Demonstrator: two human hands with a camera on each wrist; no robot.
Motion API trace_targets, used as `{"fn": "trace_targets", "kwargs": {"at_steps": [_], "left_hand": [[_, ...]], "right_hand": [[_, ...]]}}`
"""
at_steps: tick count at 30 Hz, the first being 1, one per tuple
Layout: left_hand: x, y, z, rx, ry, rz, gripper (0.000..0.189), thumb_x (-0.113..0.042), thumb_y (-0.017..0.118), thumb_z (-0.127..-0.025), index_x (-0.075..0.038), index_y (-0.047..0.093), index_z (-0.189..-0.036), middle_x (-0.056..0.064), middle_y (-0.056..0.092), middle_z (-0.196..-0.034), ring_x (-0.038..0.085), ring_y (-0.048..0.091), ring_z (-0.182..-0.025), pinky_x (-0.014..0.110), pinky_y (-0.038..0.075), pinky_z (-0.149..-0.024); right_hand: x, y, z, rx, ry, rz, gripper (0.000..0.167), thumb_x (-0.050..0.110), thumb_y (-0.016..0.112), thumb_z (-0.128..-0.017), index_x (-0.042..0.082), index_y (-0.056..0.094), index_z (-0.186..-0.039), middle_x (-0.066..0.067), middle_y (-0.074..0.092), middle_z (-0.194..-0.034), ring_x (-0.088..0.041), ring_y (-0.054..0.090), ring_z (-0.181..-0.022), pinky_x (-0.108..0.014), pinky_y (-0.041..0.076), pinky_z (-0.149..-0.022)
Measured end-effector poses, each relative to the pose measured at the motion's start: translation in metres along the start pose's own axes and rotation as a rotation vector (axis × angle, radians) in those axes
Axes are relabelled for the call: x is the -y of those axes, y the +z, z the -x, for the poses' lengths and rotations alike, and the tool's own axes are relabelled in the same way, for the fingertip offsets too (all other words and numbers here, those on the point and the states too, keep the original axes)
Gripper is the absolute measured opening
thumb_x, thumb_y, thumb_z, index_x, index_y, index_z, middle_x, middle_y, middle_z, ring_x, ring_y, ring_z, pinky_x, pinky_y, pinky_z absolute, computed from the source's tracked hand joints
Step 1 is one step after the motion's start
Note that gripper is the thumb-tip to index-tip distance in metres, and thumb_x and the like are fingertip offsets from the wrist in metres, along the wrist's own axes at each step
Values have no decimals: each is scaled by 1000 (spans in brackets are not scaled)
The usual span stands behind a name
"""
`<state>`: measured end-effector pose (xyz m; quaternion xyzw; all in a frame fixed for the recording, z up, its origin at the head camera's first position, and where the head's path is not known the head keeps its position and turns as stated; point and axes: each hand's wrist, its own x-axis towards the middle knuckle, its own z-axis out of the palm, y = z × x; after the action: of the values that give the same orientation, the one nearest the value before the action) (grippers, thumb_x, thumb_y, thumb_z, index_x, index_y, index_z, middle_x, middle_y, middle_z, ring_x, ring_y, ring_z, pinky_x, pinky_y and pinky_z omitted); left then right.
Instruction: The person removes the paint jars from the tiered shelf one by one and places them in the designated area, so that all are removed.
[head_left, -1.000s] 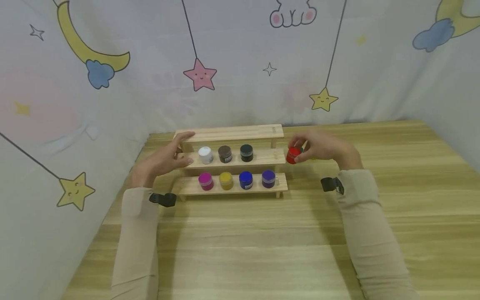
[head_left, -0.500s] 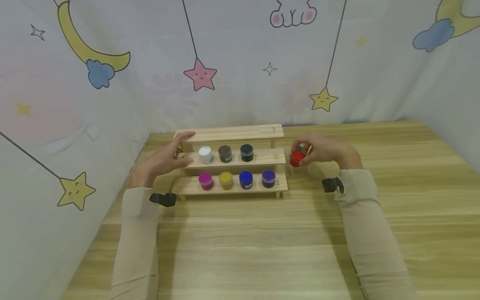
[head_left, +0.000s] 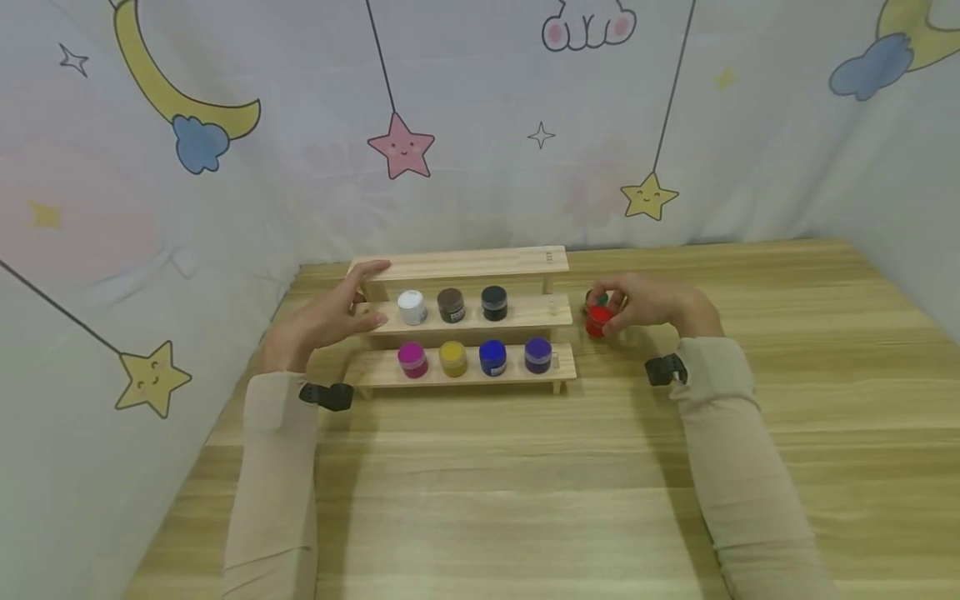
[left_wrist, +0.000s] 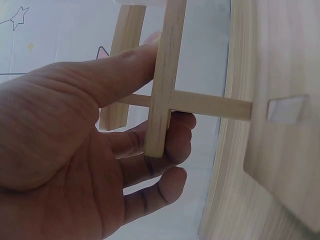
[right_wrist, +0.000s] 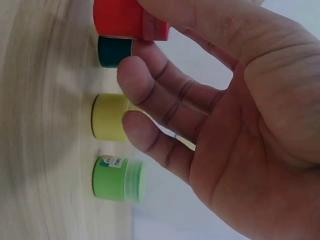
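My left hand (head_left: 322, 325) grips the left end of a three-tier wooden rack (head_left: 465, 263). In the left wrist view, thumb and fingers lie around its wooden end bars (left_wrist: 167, 75). Off the rack's right end, my right hand (head_left: 648, 302) pinches a red paint jar (head_left: 598, 322), low at the table; whether it touches the wood I cannot tell. Just behind it is a dark green jar (right_wrist: 112, 52). White (head_left: 412, 308), brown (head_left: 451, 306) and black (head_left: 494, 304) jars stand on the middle tier. Magenta (head_left: 412, 360), yellow (head_left: 453, 359), blue (head_left: 492, 358) and purple (head_left: 537, 356) jars occupy the bottom one.
Beyond the red jar, the right wrist view shows a pale yellow jar (right_wrist: 107, 117) and a light green jar (right_wrist: 110, 180) standing on the table. The wood-grain table (head_left: 480, 500) reaches back to a white cloth (head_left: 480, 192) with printed stars and moons.
My right hand has brought the red jar a little to the right and down, away from the rack's end. The left hand keeps its place on the rack.
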<state>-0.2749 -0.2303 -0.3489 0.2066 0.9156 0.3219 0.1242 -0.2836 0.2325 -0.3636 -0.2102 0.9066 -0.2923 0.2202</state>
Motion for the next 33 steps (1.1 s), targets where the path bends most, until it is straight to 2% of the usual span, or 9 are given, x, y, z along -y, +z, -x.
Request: {"fn": "trace_targets", "kwargs": {"at_steps": [12,21,28,33], "left_hand": [[-1,-1,1,1,7,-5,77,-17,61,-101,-21,12,-160,29,29,-153,47,39,-130,64,39,-100],[-2,0,1,2,-5,-22,76,-18,61,-102,-22,12,-160,29,31,-151,47,40,-128,64,40,-99],[-3,-1,2,2,-13,-21,76,-18,60,-102,-22,12,-160,29,29,-152,47,39,-129,65,38,-100],[-3,0,0,6,-26,-16,76,-19,60,-102,-24,11,-160,28,27,-155,47,37,-133,66,36,-103]], "right_hand": [[-2,0,-2,39,47,-2,36,6,74,-89,5,60,-122,-16,64,-105,-25,58,-93,-40,44,-86],[3,-1,3,52,40,6,35,9,73,-91,5,60,-123,-16,65,-105,-24,60,-93,-42,45,-87],[10,-4,7,11,4,15,36,10,71,-92,4,59,-126,-15,63,-104,-27,59,-94,-44,45,-86],[18,-8,13,-45,-24,14,35,9,68,-93,5,58,-126,-16,61,-104,-30,58,-91,-41,47,-77]]}}
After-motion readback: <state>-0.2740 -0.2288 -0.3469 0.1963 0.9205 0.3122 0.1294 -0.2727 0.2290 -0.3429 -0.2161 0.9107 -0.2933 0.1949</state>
